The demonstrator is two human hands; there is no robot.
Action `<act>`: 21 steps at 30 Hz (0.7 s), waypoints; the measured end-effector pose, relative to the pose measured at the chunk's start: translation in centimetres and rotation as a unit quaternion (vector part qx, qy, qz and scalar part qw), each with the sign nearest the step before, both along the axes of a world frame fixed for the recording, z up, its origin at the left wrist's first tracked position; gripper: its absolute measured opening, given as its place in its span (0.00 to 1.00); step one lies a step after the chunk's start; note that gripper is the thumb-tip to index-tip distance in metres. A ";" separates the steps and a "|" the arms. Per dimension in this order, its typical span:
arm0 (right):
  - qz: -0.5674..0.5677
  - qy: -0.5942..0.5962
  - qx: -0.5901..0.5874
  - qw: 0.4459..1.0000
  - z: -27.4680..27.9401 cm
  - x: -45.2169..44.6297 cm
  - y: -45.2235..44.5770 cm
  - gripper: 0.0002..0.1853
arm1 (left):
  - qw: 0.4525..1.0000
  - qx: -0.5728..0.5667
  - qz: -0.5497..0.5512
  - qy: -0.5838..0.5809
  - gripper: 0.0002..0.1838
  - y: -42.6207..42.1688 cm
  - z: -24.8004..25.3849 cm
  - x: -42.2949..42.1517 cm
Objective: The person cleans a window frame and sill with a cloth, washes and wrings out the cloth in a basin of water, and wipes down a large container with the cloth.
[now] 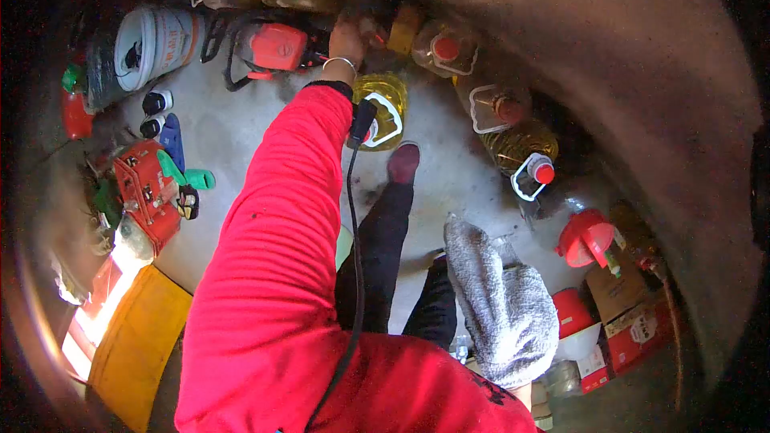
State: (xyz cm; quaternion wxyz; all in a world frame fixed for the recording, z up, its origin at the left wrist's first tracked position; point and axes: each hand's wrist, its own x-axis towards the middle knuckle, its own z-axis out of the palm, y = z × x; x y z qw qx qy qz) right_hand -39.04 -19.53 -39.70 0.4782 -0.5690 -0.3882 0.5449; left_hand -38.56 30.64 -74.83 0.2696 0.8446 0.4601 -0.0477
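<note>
My left arm, in a red sleeve, stretches forward to the back of the floor. My left hand [346, 38], with a bracelet at its wrist, is among shadowed things beside a red and black machine [277, 46] resembling a chainsaw. Its fingers are too dark to make out. Below that wrist stands a jug of yellow oil [393, 100] with a white handle. At the lower right, a grey towel [501, 305] covers my right hand, and only a bit of wrist shows below it. The towel is held up off the floor by this hand, whose fingers are hidden.
More oil jugs [521, 152] line the wall at right, near a red round plastic thing [585, 238] and boxes [638, 333]. A white bucket [156, 44], slippers [172, 140] and a red toolbox [148, 192] stand at left. A black cable [353, 256] hangs across my view.
</note>
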 end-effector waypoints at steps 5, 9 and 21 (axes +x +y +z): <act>-0.012 0.003 -0.001 1.000 -0.3 0.3 0.2 0.12 | 0.997 -0.032 -0.010 0.070 0.22 0.3 1.1 0.9; -0.030 -0.010 -0.013 0.999 0.3 0.6 -1.3 0.12 | 0.999 0.022 -0.046 0.005 0.21 0.1 2.1 1.1; -0.097 -0.034 -0.054 0.993 0.6 1.5 -2.2 0.14 | 0.976 0.033 -0.087 -0.197 0.22 -4.5 9.9 1.8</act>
